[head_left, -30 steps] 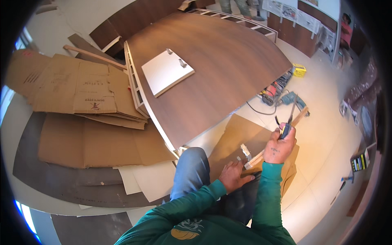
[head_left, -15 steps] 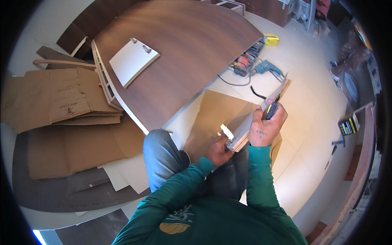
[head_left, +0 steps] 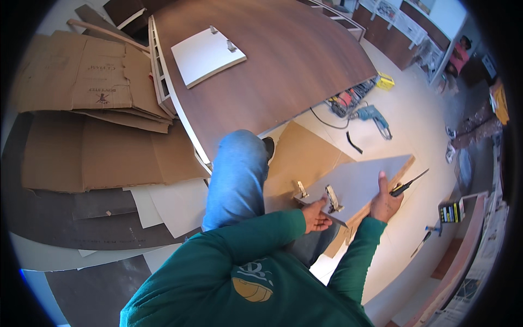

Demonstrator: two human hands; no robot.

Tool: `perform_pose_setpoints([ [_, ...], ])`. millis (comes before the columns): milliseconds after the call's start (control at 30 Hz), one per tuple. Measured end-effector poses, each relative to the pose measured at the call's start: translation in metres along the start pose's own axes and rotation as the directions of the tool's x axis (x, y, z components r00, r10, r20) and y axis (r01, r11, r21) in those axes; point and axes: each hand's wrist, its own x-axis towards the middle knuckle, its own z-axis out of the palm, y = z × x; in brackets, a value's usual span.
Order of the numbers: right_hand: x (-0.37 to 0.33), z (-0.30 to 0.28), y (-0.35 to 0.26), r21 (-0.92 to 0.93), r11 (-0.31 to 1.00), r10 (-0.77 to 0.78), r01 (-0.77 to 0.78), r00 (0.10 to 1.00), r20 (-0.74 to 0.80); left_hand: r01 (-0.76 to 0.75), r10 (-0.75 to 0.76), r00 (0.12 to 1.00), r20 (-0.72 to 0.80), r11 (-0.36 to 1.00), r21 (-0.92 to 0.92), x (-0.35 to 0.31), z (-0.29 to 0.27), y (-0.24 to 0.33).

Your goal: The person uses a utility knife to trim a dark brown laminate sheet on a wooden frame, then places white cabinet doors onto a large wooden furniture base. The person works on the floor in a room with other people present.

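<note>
A grey-faced cabinet door (head_left: 357,182) with light raw edges lies tilted across my lap. Two metal cup hinges, one (head_left: 333,200) near my fingers and another (head_left: 301,189) at the corner, stand up from its face. My left hand (head_left: 317,216) grips the near edge beside the larger hinge. At the right edge, my right hand (head_left: 385,203) steadies the door, thumb on its face. Those same fingers hold a black-and-yellow tool (head_left: 400,189) with a long thin tip pointing away; whether it is a screwdriver or a knife I cannot tell.
Ahead lies a large brown wood panel (head_left: 283,60) bearing a white hinged door (head_left: 207,59). A teal drill (head_left: 373,117) and its cord lie on the floor by a toolbox (head_left: 351,98). Flattened cardboard (head_left: 109,152) is stacked left. Another person (head_left: 460,57) is at the far right.
The door has turned from edge-on to face-up, showing both hinges. My right hand has moved right and down, and the tool now points outward to the right. My view has shifted.
</note>
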Motion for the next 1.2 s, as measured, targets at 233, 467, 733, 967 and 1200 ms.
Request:
perform_pose_setpoints([
  [233,0.014,-0.015,-0.013,-0.162,0.974,0.178,-0.157,0.976,0.123,-0.046,0.046,0.999,0.002,0.998,-0.044,0.01,0.013,-0.001],
  [467,0.007,0.008,-0.087,-0.282,0.959,0.056,-0.006,0.984,0.17,-0.121,0.143,0.977,0.159,0.983,-0.14,-0.015,0.037,0.016],
  [733,0.02,0.066,-0.175,-0.005,0.971,-0.241,0.241,0.97,0.027,-0.387,0.488,0.86,0.147,0.813,-0.435,-0.085,0.109,0.2],
  [967,0.092,0.171,-0.114,0.28,0.924,-0.29,0.262,0.955,0.06,-0.888,0.875,0.425,-0.23,0.453,0.081,-0.062,0.109,0.37],
  [1200,0.144,0.334,-0.024,0.094,0.992,-0.109,0.085,0.953,0.283,-0.995,0.976,-0.053,-0.212,-0.032,0.099,-0.027,0.017,0.526],
])
